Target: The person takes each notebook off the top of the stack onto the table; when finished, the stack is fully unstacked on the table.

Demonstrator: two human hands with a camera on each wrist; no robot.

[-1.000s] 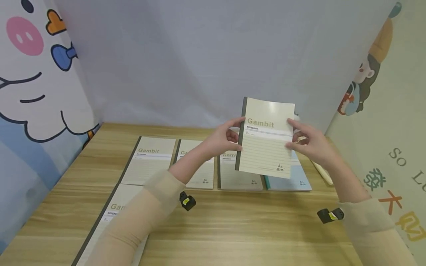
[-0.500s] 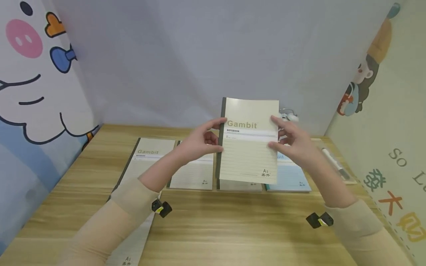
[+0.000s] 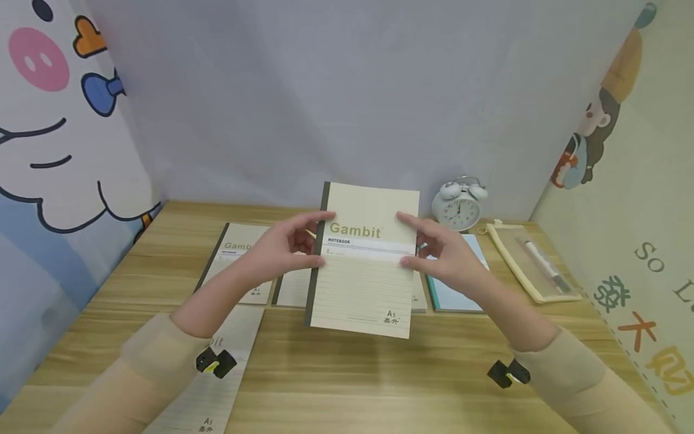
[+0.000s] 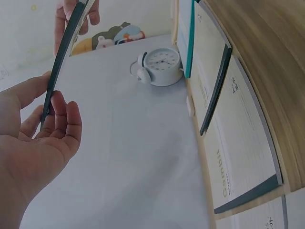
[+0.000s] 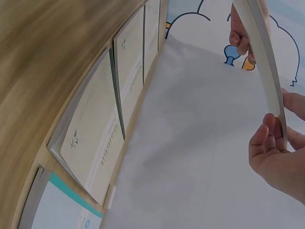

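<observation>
Cream Gambit notebook (image 3: 363, 283), dark spine, is up off the counter (image 3: 423, 374), cover toward the wearer, lettering upright, tipped slightly clockwise in the head view. Left hand (image 3: 279, 247) pinches the spine edge, right hand (image 3: 447, 253) grips the opposite edge. Index finger and thumb of each show at the cover edge, other fingers curled behind. Right wrist view shows it a bit bowed.

Row on the counter behind and below it, left to right: leftmost notebook (image 3: 230, 259), second notebook (image 5: 129, 71), third notebook (image 5: 93, 133), all cream with dark spines, then a blue notebook (image 3: 458, 292) with teal spine, partly behind the right hand. Third one is mostly hidden from the head camera; its page corners look slightly fanned. Near notebook (image 3: 233, 383), also cream, lies on the wearer's side of the leftmost one, partly covered by the left forearm.

White alarm clock (image 3: 458, 211) stands at the back. Mesh pouch (image 3: 504, 250), cream trim, lies to the right of the blue one. Marker (image 3: 544, 265) shows there; inside or on top, can't tell.
</observation>
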